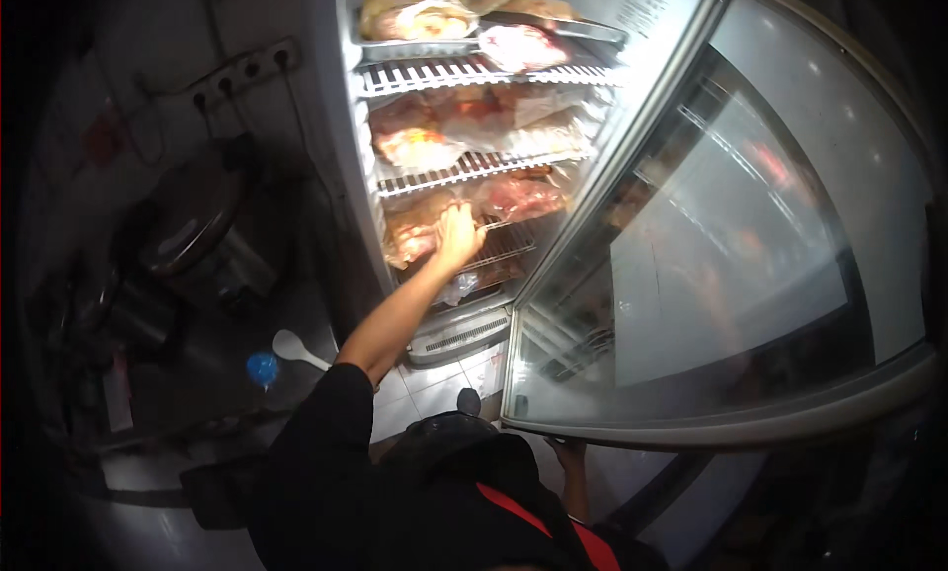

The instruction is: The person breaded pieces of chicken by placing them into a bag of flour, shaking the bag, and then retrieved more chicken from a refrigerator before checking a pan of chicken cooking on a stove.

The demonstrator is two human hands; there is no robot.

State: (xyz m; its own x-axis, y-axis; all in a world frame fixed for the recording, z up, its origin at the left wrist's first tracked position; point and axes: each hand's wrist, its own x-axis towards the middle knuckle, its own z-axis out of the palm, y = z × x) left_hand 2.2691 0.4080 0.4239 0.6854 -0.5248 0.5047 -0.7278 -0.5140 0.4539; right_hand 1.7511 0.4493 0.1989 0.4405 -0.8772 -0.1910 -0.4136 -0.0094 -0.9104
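Note:
My left hand [459,230] reaches into a lit upright refrigerator. Its bent fingers grip the top of a clear plastic bag of raw meat [411,234] on a lower wire shelf. Beside that hand lies another bag of red meat [524,198]. Down at the near edge of the glass refrigerator door [666,275], which stands open, is my right hand [567,452]. The door frame partly covers its fingers, so its hold is unclear.
More bagged meat [418,145] fills the middle shelf. On the top shelf sits a metal tray [418,49] with wrapped food. To the left, a dark counter [200,356] bears a white spoon [296,349], a blue item [262,368] and a large pot [248,260]. A power strip [252,69] hangs above.

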